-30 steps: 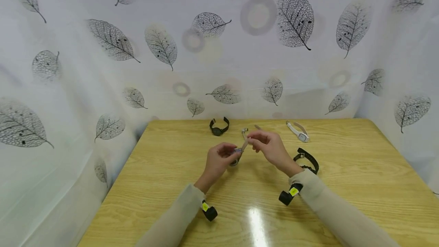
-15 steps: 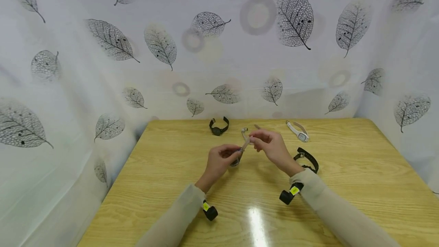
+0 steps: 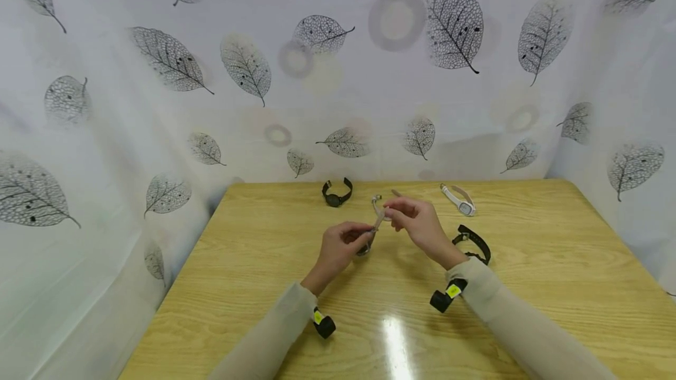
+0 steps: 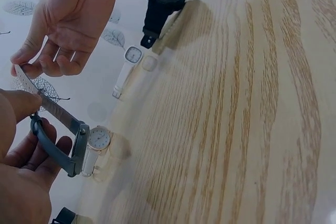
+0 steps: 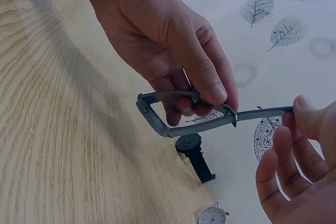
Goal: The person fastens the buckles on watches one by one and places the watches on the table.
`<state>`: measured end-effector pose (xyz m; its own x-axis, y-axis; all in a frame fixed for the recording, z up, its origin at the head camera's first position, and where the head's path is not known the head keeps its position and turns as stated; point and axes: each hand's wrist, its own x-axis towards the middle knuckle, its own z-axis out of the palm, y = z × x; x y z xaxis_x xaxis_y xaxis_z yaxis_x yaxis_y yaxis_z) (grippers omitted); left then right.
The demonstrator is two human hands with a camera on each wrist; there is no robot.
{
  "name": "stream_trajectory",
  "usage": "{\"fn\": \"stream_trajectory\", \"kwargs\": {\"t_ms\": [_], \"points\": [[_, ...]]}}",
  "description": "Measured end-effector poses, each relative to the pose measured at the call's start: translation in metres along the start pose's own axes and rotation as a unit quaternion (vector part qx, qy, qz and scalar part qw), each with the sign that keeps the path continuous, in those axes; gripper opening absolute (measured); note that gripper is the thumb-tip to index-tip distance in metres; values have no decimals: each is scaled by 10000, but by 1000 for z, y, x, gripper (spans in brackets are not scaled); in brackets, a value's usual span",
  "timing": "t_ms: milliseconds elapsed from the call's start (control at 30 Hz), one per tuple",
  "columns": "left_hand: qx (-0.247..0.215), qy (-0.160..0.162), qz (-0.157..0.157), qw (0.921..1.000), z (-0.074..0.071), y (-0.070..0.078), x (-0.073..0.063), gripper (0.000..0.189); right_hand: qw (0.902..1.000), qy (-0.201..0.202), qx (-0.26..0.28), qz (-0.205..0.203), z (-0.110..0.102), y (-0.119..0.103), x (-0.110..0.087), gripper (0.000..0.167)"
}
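A watch with a grey strap (image 5: 202, 126) is held up between both hands, its strap looped into a ring and its case (image 5: 151, 115) seen edge-on in the right wrist view. The strap runs through the buckle (image 5: 231, 115). My left hand (image 3: 337, 250) pinches the strap beside the buckle with thumb and fingers. My right hand (image 3: 419, 224) pinches the free strap end (image 4: 22, 77) between thumb and index finger, the other fingers loosely bent. From the head view the fingers hide much of the watch, with its lower part (image 3: 363, 250) showing under the left hand.
Behind the hands lie a black round watch (image 3: 334, 200), a light-strapped watch with a round dial (image 4: 98, 138) and a white watch (image 3: 466, 209). A chunky black watch (image 3: 477, 243) lies by the right wrist. A leaf-print curtain (image 3: 338, 75) hangs behind the wooden table (image 3: 253, 286).
In the left hand the watch has turned a little, and its face shows less from above. The right hand has shifted slightly right, still pinching the strap.
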<state>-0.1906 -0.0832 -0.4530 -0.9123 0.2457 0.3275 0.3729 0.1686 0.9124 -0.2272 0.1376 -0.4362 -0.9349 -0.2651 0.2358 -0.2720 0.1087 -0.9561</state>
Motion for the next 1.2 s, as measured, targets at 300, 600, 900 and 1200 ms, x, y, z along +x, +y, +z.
{"fn": "stream_trajectory", "kwargs": {"t_ms": [300, 600, 900, 1200], "points": [[161, -47, 176, 9997, 1, -20, 1, 18, 10000, 22, -9, -8, 1, -1, -1, 25], [458, -114, 304, 9984, -1, -19, 1, 15, 9999, 84, 93, 68, 2, 2, -2, 24], [702, -62, 363, 9969, 0, -20, 2, 17, 9999, 80, 86, 56, 8, 0, -2, 22], [771, -56, 255, 9967, 0, -19, 1, 16, 9997, 150, 147, 87, 7, 0, -2, 26]]}}
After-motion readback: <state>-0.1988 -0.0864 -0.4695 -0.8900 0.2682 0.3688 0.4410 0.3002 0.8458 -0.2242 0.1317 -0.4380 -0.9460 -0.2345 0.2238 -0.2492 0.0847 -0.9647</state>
